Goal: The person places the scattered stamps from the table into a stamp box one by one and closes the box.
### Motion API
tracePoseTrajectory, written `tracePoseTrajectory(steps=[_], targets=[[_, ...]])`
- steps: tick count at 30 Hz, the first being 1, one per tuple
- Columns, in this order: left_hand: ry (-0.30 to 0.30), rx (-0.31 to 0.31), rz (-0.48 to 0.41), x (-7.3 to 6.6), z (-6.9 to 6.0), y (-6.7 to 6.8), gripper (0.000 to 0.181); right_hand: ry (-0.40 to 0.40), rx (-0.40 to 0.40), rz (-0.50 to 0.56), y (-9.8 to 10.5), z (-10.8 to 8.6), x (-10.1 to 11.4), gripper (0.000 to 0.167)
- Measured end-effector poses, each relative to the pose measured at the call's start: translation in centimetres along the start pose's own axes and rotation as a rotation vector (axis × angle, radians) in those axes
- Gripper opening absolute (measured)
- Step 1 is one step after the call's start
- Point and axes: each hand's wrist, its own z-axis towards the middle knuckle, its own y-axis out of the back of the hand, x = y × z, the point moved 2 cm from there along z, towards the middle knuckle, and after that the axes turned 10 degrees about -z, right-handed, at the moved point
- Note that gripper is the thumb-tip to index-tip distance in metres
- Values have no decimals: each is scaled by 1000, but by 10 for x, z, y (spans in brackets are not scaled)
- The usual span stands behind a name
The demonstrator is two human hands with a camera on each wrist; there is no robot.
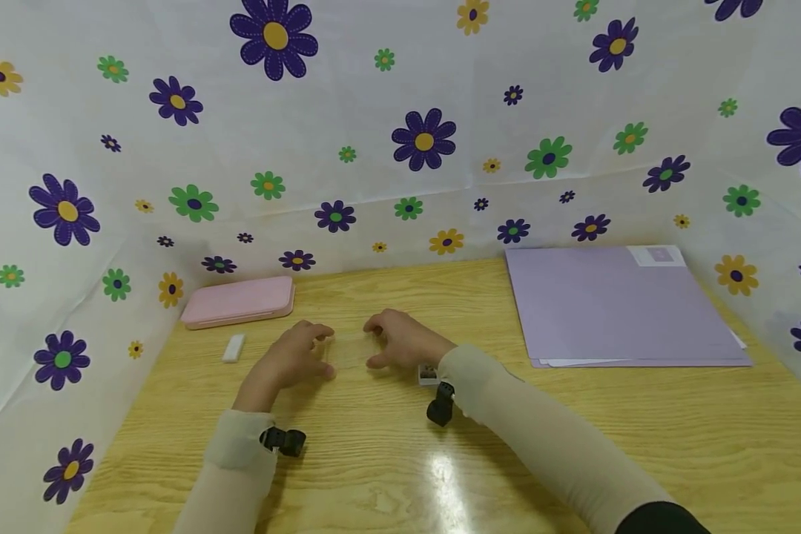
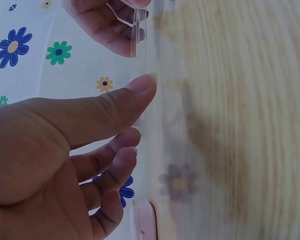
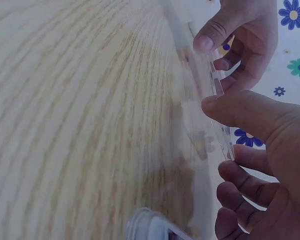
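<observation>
Between both hands is a thin, clear, flat plastic piece (image 2: 139, 60), seen edge-on in the wrist views and barely visible from the head. My left hand (image 1: 288, 357) pinches one end of it, thumb on the near face and fingers behind. At the other end my right hand (image 1: 403, 341) holds it the same way. In the right wrist view the clear piece (image 3: 224, 137) stands slightly tilted above the table. Its exact kind cannot be made out. Just under the right wrist sits a small white-edged box (image 1: 428, 376) with something brown inside, partly covered by the hand.
A pink case (image 1: 240, 301) lies at the back left, with a small white block (image 1: 233, 348) before it. Purple folders (image 1: 621, 311) with papers lie at the back right. A flower-printed curtain (image 1: 367, 96) borders the wooden table (image 1: 374, 460) at the back and sides.
</observation>
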Motion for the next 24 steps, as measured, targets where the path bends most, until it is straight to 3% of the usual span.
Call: tracePoseTrajectory(steps=[24], targets=[[-83,-26,-88,-19,-16,-3,61,84,-76,65,13,-37,0,61]])
